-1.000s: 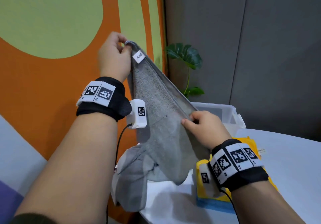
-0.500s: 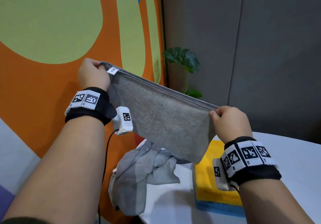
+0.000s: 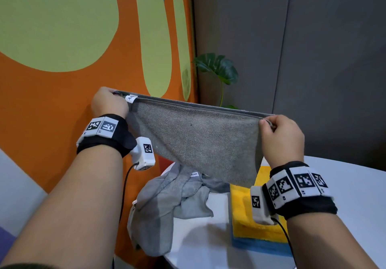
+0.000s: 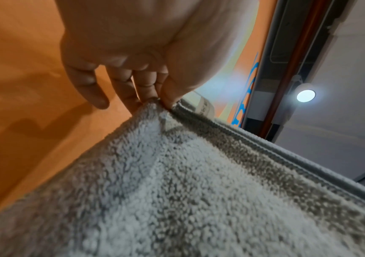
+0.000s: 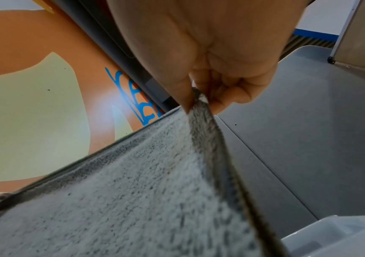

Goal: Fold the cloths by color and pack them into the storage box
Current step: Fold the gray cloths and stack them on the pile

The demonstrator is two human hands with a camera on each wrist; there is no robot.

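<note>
Grey terry cloth (image 3: 194,141) held up in the air above the table (image 3: 355,185), top hem stretched taut. Left hand (image 3: 109,103) pinches one top corner, right hand (image 3: 282,139) pinches the other. Looks soft, light and limp, so the hemmed corners are the best hold. Versus a second ago: hands have moved apart and levelled, and the cloth is spread wide.
</note>
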